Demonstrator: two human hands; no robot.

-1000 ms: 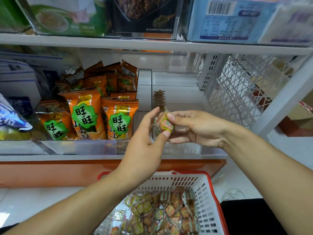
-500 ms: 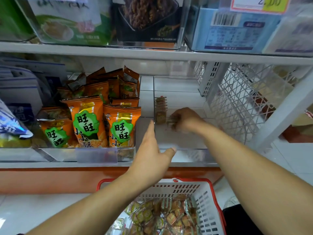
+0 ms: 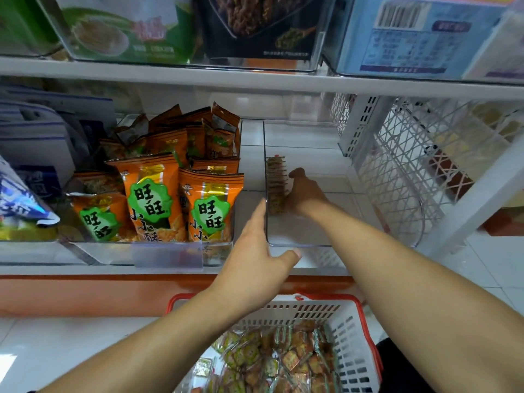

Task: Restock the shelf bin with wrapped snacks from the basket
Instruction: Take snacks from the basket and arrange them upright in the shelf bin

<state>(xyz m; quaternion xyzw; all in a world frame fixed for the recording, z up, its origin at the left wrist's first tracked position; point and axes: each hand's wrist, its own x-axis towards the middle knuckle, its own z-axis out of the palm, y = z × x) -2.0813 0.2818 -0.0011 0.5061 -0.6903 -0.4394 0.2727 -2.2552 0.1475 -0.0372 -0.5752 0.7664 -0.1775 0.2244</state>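
A: From the head camera, where are the wrapped snacks against the hands?

B: A row of wrapped snacks [image 3: 276, 185] stands on edge along the left wall of the clear shelf bin [image 3: 297, 236]. The right hand [image 3: 304, 191] reaches into the bin and rests against the row's right side. Its fingers are hidden behind the hand, so I cannot tell whether they grip a snack or only press on the row.

A: And the other hand?

B: The left hand [image 3: 256, 259] is at the bin's front left corner, fingers straight along the outside of the left wall, thumb stretched across the front edge. It holds nothing.

A: What do the containers hold?

B: The bin has only that one row; its floor to the right is bare. Below the shelf, the white basket with red rim [image 3: 360, 344] holds a loose heap of the same small wrapped snacks. Left of the bin, another clear bin is packed with orange snack bags [image 3: 181, 194].
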